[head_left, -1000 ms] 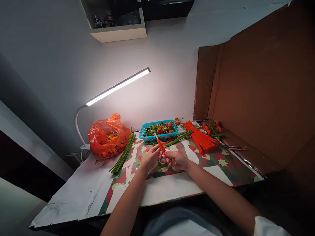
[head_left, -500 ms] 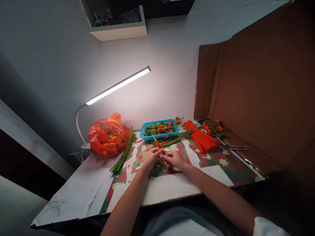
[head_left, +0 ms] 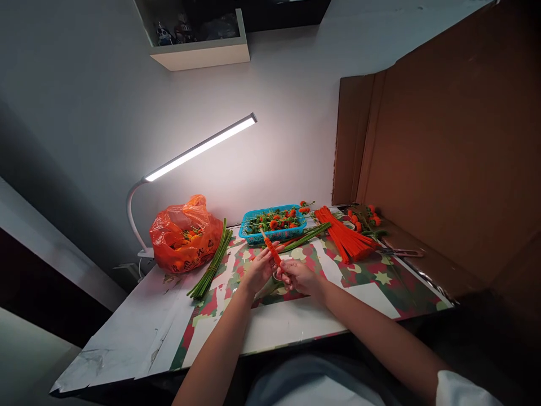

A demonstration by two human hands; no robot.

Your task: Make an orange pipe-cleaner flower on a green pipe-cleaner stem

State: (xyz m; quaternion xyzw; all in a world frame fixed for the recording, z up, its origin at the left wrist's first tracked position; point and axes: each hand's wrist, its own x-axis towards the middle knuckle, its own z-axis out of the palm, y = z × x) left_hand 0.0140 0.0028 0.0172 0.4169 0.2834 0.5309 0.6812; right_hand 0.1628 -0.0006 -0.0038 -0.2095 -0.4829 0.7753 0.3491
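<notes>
A thin pale stick wound with orange pipe cleaner [head_left: 273,251] slants up and away between my hands, its bare tip pointing toward the basket. My right hand [head_left: 299,276] pinches its lower end between thumb and fingers. Beside the wound part, my left hand [head_left: 258,272] has its fingers stretched out and apart, the stick passing in front of them. A light ring-shaped item [head_left: 277,275] is partly hidden by my right fingers. Just beyond the hands lie loose green pipe cleaners [head_left: 307,237]. A fanned bundle of orange pipe cleaners [head_left: 345,237] rests to the right.
A blue basket [head_left: 250,238] of orange flowers on green stems stands at the back. On the left are an orange plastic bag [head_left: 163,248], a tied green bundle [head_left: 210,268] and a lit lamp [head_left: 203,146]. Scissors [head_left: 408,253] and a cardboard wall [head_left: 435,169] are right.
My left fingers have loosened from their pinch and spread, showing more of the orange winding. My right hand still grips the lower end. The view has shifted slightly.
</notes>
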